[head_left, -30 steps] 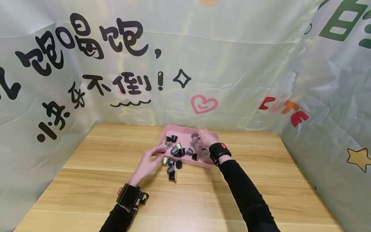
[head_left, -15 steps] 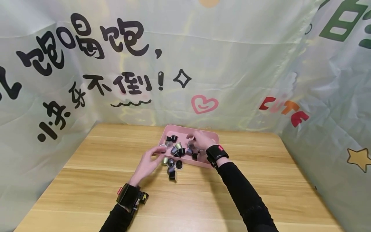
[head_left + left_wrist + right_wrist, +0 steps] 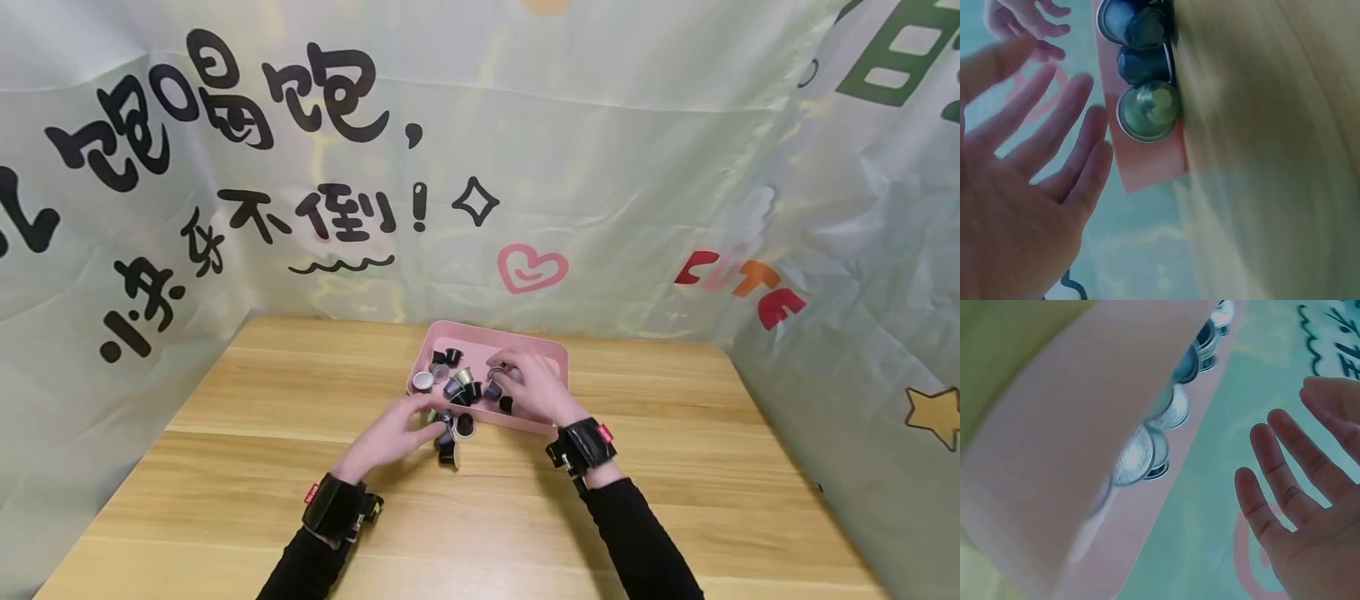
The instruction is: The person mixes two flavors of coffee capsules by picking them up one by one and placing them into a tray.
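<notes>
A pink tray (image 3: 480, 332) holds several coffee capsules, dark ones clustered mid-tray and a white-lidded capsule (image 3: 423, 381) at the left. In front of it, several more lie on the table, including a black capsule (image 3: 448, 455). My left hand (image 3: 390, 433) hovers beside these; the left wrist view shows its fingers spread near a green capsule (image 3: 1150, 112) and dark blue capsules (image 3: 1143, 64), holding nothing. My right hand (image 3: 536, 387) is over the tray's right side. In the right wrist view its fingers are extended and hold nothing, apart from the silver-lidded capsules (image 3: 1134, 456).
The wooden table (image 3: 495, 525) extends around the tray. A printed fabric backdrop (image 3: 637, 192) rises behind it and along both sides. The tray's wall (image 3: 1072, 456) blocks much of the right wrist view.
My left hand has moved from the tray's left front corner, by the white-lidded capsule, toward the capsules on the table. My right hand has shifted left from the back right of the tray, then slightly nearer.
</notes>
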The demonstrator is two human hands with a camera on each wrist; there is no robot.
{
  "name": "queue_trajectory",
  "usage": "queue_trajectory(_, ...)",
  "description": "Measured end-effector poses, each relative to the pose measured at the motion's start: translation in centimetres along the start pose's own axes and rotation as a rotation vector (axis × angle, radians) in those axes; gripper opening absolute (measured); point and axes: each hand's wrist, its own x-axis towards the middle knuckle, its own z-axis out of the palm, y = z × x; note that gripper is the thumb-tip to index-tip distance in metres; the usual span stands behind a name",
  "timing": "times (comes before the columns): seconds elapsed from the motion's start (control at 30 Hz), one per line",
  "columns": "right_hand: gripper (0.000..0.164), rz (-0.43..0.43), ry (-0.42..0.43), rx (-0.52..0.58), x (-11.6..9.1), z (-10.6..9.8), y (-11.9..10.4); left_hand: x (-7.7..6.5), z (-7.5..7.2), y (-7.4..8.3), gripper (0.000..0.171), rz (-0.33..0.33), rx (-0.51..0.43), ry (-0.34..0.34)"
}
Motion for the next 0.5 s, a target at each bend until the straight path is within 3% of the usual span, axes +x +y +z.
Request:
queue_trajectory(0.1,0.022,-0.052,0.045,0.042,-1.2,0.0,-0.3,-0.1,0.0,0.6,0.035,0.048,0.032,-0.040)
queue_trajectory(0.2,0.022,-0.084,0.079,0.090,-2.2,0.1,-0.3,-0.3,0.0,1.4,0.038,0.052,0.073,-0.068)
queue_trajectory(0.5,0.028,-0.053,0.158,0.117,-4.2,0.1,-0.5,-0.5,0.7,2.5,0.043,0.072,0.198,-0.171)
